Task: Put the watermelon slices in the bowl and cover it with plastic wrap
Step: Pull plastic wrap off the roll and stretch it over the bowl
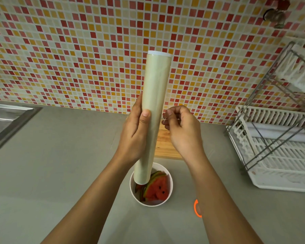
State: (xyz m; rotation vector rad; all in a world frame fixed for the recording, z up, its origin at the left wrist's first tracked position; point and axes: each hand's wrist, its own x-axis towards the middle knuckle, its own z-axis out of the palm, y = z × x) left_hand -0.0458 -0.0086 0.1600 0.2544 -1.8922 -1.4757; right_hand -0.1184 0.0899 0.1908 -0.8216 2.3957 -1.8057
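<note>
A white bowl (168, 182) stands on the grey counter near me, with red watermelon slices (158, 188) lying inside it. Above the bowl I hold a long roll of plastic wrap (156, 95) almost upright; its lower end hides part of the bowl's rim. My left hand (135, 132) grips the roll around its middle, thumb on the front. My right hand (181, 127) is just right of the roll, thumb and fingers pinched on the thin free edge of the film.
A wooden cutting board (165, 143) lies behind the bowl. A white dish rack (278, 148) with a metal frame fills the right side. A steel sink (5, 120) sits at the far left. Mosaic tiles (77, 50) cover the wall behind. An orange ring (196, 208) lies by my right forearm.
</note>
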